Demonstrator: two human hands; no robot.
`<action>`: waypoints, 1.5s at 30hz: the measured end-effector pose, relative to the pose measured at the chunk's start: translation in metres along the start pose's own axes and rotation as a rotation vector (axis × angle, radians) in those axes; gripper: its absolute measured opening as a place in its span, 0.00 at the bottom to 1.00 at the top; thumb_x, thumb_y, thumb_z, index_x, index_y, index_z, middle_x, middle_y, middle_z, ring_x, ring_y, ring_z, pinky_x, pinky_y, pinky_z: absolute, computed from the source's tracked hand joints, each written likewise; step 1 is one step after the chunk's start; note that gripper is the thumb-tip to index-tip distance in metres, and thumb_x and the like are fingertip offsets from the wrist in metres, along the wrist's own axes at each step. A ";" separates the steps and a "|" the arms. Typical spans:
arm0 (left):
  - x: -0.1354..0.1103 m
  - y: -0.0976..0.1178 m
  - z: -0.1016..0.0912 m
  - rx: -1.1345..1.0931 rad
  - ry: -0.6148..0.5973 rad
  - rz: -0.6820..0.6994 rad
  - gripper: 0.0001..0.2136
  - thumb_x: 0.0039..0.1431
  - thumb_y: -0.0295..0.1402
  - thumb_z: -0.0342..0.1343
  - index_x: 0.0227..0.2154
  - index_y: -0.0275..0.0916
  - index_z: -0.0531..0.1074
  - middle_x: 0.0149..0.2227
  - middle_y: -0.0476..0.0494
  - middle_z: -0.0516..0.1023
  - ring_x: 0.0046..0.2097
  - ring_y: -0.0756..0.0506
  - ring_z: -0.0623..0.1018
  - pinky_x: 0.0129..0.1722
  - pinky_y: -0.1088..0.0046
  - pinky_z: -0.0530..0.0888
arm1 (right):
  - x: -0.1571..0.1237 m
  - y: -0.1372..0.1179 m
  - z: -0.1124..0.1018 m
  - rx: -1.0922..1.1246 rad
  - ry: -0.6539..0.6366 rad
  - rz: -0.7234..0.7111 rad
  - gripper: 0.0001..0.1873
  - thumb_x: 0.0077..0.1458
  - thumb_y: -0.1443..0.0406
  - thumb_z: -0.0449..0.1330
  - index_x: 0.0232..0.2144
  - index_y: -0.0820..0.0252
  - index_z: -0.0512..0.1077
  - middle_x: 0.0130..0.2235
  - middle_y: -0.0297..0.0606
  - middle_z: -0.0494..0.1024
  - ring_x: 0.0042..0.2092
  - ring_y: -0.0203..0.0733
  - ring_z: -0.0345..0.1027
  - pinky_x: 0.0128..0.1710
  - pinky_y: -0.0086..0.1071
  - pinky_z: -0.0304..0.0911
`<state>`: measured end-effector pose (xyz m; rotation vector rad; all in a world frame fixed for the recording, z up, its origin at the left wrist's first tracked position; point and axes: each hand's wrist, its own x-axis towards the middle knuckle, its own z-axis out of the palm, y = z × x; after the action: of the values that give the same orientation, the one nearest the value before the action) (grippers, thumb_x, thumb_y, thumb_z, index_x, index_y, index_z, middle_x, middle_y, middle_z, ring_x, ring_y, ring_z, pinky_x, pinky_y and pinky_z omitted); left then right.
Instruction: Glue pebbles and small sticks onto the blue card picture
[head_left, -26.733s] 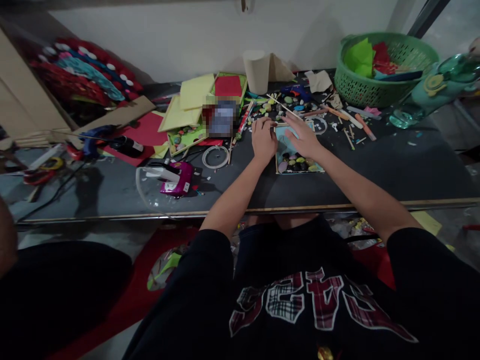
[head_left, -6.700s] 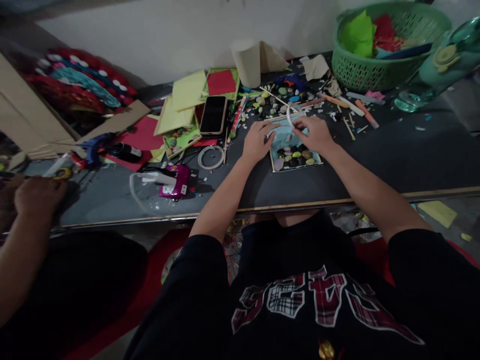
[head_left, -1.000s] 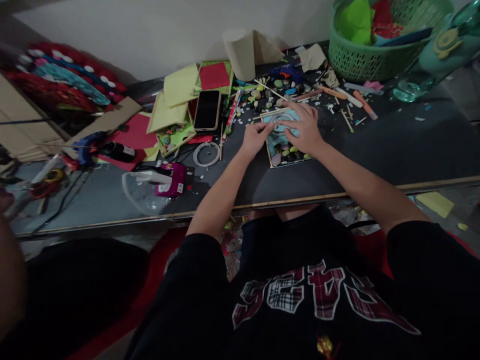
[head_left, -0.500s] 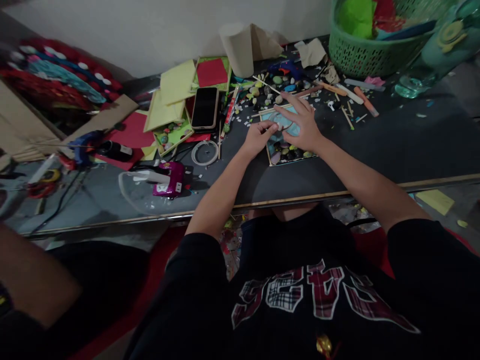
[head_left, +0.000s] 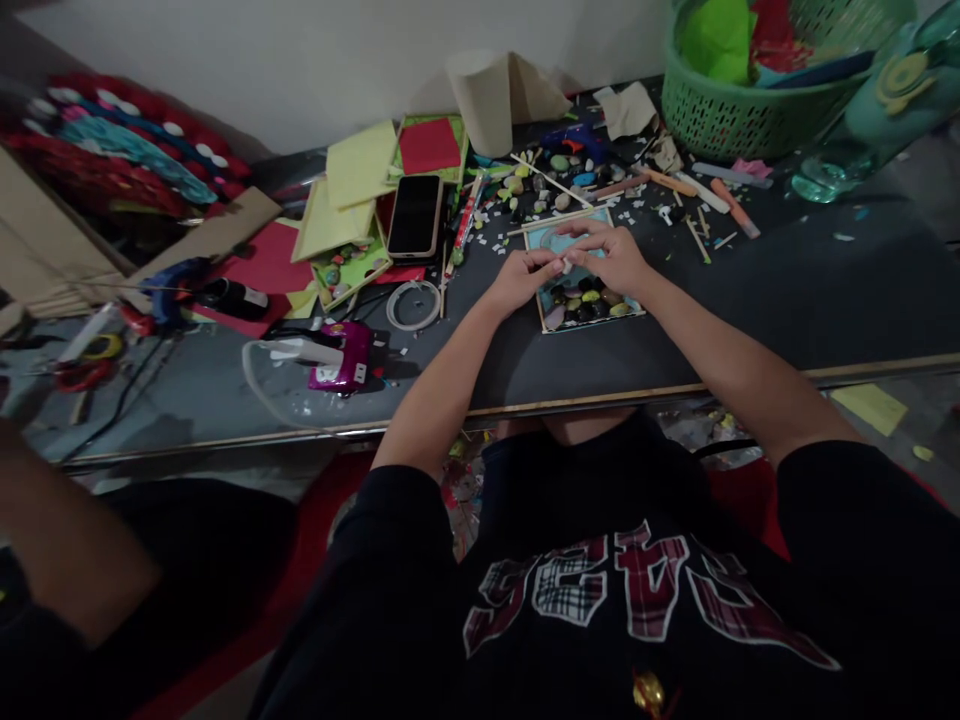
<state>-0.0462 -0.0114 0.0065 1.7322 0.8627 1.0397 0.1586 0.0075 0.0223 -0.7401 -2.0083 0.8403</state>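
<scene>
A small light-blue picture board [head_left: 541,239] framed with wooden sticks lies on the dark table [head_left: 787,300], with painted pebbles [head_left: 585,303] along its near edge. My left hand [head_left: 520,280] and my right hand [head_left: 611,256] meet above the board, fingertips pinched together on something small and pale that I cannot make out. Both hands hover over the board's middle.
A phone [head_left: 415,213], yellow and red paper sheets [head_left: 360,180], a tape ring [head_left: 412,303], a pink tool [head_left: 341,360] and loose sticks lie to the left and behind. A green basket [head_left: 720,110] and a teal bottle [head_left: 870,110] stand at the back right. Another person's arm [head_left: 60,560] is at the lower left.
My right hand was flat on the board with fingers spread; it has lifted and curled, and both hands now pinch together over the board.
</scene>
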 end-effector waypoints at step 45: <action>0.001 0.006 0.002 0.018 0.118 -0.133 0.14 0.59 0.37 0.63 0.20 0.37 0.77 0.24 0.49 0.77 0.29 0.51 0.71 0.35 0.75 0.67 | -0.009 -0.018 0.003 -0.553 -0.102 -0.107 0.12 0.65 0.65 0.52 0.50 0.53 0.68 0.46 0.43 0.75 0.49 0.51 0.69 0.54 0.50 0.65</action>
<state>-0.0436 -0.0130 0.0119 1.6173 1.0497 1.0558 0.1573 -0.0110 0.0308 -0.8927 -2.3793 0.2563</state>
